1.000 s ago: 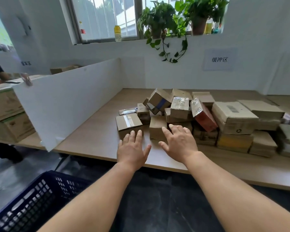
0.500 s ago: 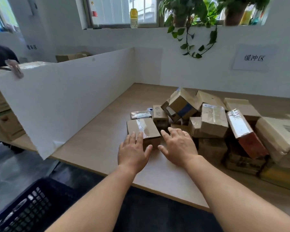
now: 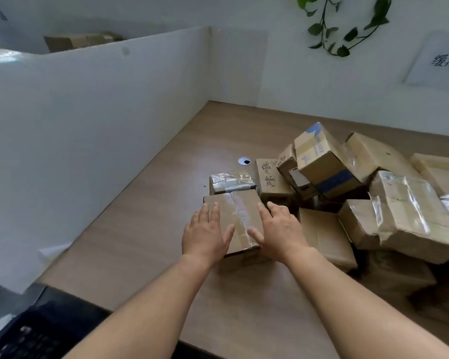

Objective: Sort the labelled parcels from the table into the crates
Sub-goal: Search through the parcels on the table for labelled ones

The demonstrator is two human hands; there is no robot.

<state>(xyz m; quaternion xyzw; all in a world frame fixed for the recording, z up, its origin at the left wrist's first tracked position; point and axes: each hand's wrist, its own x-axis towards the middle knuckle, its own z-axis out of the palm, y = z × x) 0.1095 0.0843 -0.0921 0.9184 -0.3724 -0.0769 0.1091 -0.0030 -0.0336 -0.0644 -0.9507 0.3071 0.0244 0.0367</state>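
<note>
Head view: both hands are reaching over the taped cardboard parcel (image 3: 240, 218) sitting near the front edge of the wooden table (image 3: 151, 244). The left hand (image 3: 205, 233) is lying flat on its left side, fingers straight. The right hand (image 3: 279, 231) is lying on its right side, fingers extended, thumb pointing inward. Just behind the parcel a foil-wrapped packet (image 3: 231, 180) is resting, and a heap of parcels (image 3: 360, 193) is crowding the right. A white divider board (image 3: 88, 125) is standing at left.
</note>
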